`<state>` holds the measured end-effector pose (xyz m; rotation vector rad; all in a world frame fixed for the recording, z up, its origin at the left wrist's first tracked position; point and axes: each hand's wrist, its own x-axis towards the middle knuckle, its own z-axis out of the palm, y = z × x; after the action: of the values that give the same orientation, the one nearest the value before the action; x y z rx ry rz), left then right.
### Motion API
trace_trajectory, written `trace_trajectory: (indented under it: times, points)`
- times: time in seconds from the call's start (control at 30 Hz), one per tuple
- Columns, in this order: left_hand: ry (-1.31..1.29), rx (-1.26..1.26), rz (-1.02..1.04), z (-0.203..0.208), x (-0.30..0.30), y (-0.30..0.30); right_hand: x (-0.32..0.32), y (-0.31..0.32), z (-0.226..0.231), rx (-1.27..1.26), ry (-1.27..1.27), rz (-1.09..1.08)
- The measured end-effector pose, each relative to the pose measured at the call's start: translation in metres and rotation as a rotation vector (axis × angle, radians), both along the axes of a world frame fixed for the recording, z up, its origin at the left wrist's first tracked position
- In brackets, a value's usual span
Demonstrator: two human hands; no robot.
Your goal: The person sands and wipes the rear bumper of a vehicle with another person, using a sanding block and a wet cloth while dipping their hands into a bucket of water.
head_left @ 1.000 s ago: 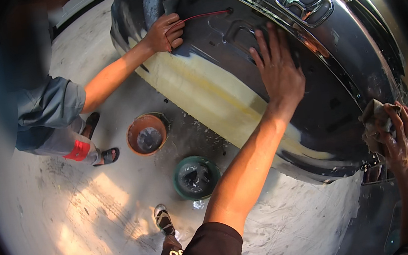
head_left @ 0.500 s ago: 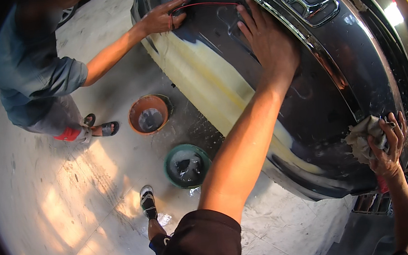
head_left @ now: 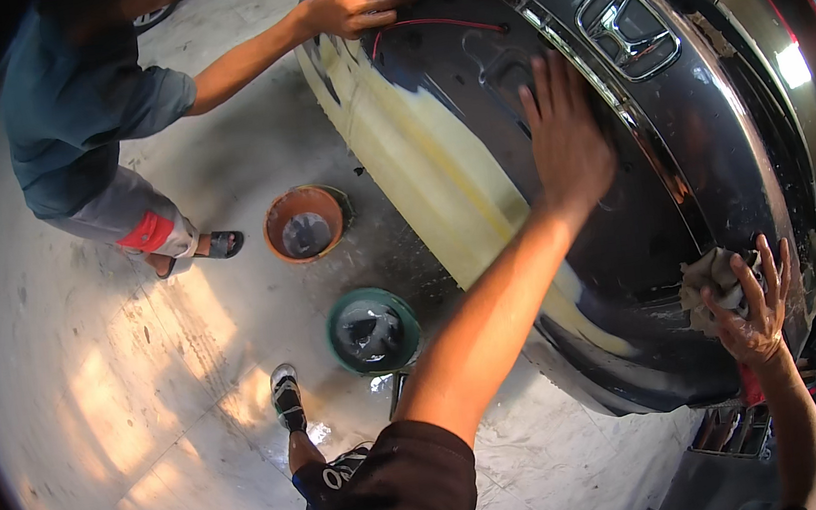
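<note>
Wiping seemed underway: right hand (head_left: 753,324) lay spread over grey cloth (head_left: 701,288), left hand (head_left: 569,148) outstretched above dark car panel (head_left: 627,230); another pass likely called for steady pressure.

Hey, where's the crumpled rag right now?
In the head view, the rag is toward the right, partly under the right hand, against the dark car panel.

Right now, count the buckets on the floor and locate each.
2: an orange bucket stands near the co-worker's sandal, and a green bucket stands lower in the picture. The car may hide others.
</note>
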<state>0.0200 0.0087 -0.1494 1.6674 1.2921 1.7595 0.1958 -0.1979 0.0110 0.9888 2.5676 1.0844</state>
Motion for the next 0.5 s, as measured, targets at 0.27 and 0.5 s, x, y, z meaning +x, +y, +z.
trace_trajectory:
  times: [0.27, 0.5]
  points:
    - [-0.020, 0.079, -0.018, 0.002, 0.016, -0.015, -0.003, -0.003, -0.002, 0.025, -0.007, -0.037]
    - [-0.094, 0.039, -0.003, 0.001, 0.024, -0.015, -0.003, -0.001, -0.003, 0.040, -0.015, -0.037]
